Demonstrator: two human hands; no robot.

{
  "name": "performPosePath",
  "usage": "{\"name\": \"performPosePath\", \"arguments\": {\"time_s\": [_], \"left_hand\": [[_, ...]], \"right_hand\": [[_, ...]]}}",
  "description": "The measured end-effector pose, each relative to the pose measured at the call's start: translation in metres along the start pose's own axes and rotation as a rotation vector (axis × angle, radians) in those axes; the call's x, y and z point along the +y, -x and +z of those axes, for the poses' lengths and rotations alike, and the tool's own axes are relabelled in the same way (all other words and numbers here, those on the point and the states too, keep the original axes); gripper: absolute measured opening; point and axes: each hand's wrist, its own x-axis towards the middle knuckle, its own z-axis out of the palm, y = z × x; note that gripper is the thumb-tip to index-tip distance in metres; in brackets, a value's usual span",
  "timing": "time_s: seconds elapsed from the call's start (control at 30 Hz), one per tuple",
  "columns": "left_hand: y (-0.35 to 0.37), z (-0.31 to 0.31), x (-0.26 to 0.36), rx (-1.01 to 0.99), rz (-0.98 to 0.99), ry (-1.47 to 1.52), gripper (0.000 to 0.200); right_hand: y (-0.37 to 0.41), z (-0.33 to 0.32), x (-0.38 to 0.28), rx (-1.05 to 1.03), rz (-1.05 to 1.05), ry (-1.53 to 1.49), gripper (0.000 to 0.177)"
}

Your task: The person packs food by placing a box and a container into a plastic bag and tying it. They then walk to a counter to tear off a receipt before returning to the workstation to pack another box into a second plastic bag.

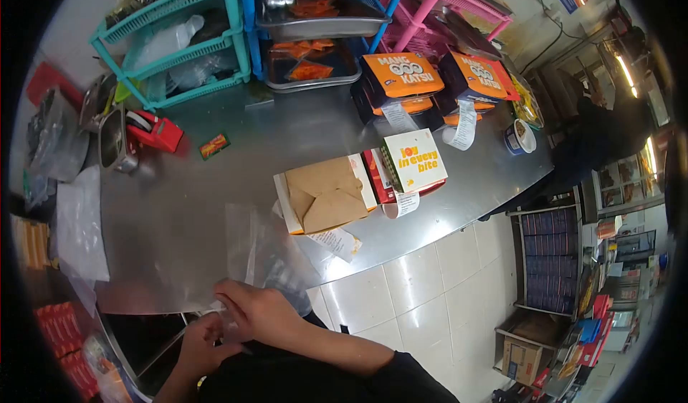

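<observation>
A clear plastic bag (247, 249) spreads over the near edge of the metal table, its lower end gathered between my hands. My right hand (258, 313) reaches across from the right, fingers closed on the bag. Just below and left of it, my left hand (202, 345) is closed with curled fingers, pinching the bag's gathered end. Beyond the bag stands an open-topped box with a brown paper bag (322, 195) in it, a printed receipt (335, 243) at its base. Beside that is a white box (416, 160) printed "joy in every bite", set on a red one.
Orange Mang Katsu boxes (403, 75) with receipts are stacked at the back right, near a small tub (519, 138). Teal (190, 87), blue and pink racks line the back. A red tape dispenser (156, 130) and small green-red packet (214, 146) lie left. A dark-clothed person (602, 141) stands right.
</observation>
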Motion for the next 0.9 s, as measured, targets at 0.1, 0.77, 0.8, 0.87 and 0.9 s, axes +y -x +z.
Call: {"name": "performPosePath", "arguments": {"time_s": [0.1,0.77,0.8,0.87,0.9], "left_hand": [[-0.002,-0.004,0.02,0.03,-0.029,-0.181,0.011],[0.015,-0.04,0.031,0.439,-0.032,0.145,0.008],[0.016,-0.046,0.029,0.383,-0.073,0.222,0.008],[0.012,-0.046,0.024,0.401,-0.063,0.143,0.007],[0.01,-0.046,0.022,0.415,-0.056,0.061,0.006]], "right_hand": [[0.002,-0.013,0.005,-0.057,0.106,-0.093,0.023],[-0.012,-0.044,-0.019,-0.591,0.149,0.14,0.02],[-0.014,-0.042,-0.014,-0.619,0.109,0.113,0.019],[-0.016,-0.039,-0.006,-0.578,0.086,0.132,0.019],[-0.018,-0.037,-0.001,-0.532,0.067,0.15,0.018]]}}
